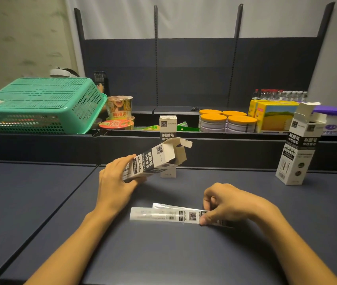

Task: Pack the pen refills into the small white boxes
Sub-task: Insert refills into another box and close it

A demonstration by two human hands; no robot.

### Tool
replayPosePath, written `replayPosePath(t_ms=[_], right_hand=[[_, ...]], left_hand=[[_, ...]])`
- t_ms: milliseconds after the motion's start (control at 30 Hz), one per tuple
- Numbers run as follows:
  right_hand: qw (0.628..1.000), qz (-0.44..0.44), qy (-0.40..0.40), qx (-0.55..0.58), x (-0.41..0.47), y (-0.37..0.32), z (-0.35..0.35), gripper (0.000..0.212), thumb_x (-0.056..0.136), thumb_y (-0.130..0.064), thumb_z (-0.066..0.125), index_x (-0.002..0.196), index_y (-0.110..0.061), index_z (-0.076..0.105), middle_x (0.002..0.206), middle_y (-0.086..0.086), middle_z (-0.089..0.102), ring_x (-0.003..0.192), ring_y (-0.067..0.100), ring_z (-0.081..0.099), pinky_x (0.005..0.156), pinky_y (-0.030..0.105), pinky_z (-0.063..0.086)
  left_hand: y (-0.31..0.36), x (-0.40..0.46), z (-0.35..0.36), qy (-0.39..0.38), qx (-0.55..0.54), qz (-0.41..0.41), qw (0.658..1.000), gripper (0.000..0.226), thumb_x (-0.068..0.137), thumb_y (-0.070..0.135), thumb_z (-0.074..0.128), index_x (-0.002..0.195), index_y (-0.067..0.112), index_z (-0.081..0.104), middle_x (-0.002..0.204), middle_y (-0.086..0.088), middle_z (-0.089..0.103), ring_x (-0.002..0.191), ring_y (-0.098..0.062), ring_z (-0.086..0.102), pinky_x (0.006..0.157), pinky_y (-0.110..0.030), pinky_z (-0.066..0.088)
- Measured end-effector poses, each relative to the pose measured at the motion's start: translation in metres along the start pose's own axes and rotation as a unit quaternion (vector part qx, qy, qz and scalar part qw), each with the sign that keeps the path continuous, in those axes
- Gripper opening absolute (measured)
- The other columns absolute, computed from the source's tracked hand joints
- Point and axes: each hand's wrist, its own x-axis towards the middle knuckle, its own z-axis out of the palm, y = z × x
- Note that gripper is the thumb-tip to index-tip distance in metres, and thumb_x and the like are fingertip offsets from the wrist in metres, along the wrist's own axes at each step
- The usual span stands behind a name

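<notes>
Left hand [116, 182] grips the open box [153, 160], mouth up-right — right hand [223, 204] pinches the refill pack [163, 215], lying crosswise, below it.

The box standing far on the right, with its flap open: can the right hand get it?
Probably yes. The right hand has bare table between it and that box, nothing blocking. But its fingers are pinching the refill pack, so it should let go first.

upright box [168, 128] reads "NO.10001", "刷题笔"
</notes>
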Motion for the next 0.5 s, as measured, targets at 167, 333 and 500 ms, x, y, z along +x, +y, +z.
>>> replayPosePath(t_ms=[167, 333, 500], right_hand=[[0.996, -0.046, 0.070, 0.016, 0.000, -0.001, -0.001, 0.020, 0.083, -0.037, 0.074, 0.076, -0.024, 0.061, 0.074, -0.008, 0.060, 0.064, 0.005, 0.051, 0.057, 0.015, 0.042], [0.963, -0.121, 0.182, 0.156, -0.004, -0.005, -0.005, 0.010, 0.085, -0.023, 0.072, 0.081, -0.015, 0.068, 0.078, 0.003, 0.069, 0.071, 0.016, 0.064, 0.068, 0.030, 0.053], [0.819, -0.184, 0.231, 0.493, -0.019, -0.019, -0.018, 0.007, 0.092, -0.001, 0.056, 0.089, 0.005, 0.053, 0.078, 0.025, 0.068, 0.062, 0.034, 0.069, 0.051, 0.032, 0.056]], left_hand=[[0.002, 0.002, 0.000, 0.007, -0.003, -0.009, 1.000, 0.066, 0.065, 0.046, 0.074, 0.124, 0.021, 0.060, 0.115, 0.004, 0.063, 0.104, -0.018, 0.056, 0.088, -0.048, 0.046], [0.002, 0.002, -0.001, 0.011, -0.015, -0.016, 1.000, 0.069, 0.064, 0.056, 0.070, 0.123, 0.022, 0.060, 0.114, 0.006, 0.063, 0.102, -0.014, 0.057, 0.087, -0.046, 0.047], [0.001, 0.002, -0.002, 0.016, -0.022, -0.031, 0.999, 0.072, 0.063, 0.062, 0.064, 0.124, 0.023, 0.060, 0.114, 0.006, 0.063, 0.100, -0.015, 0.057, 0.088, -0.046, 0.046]])
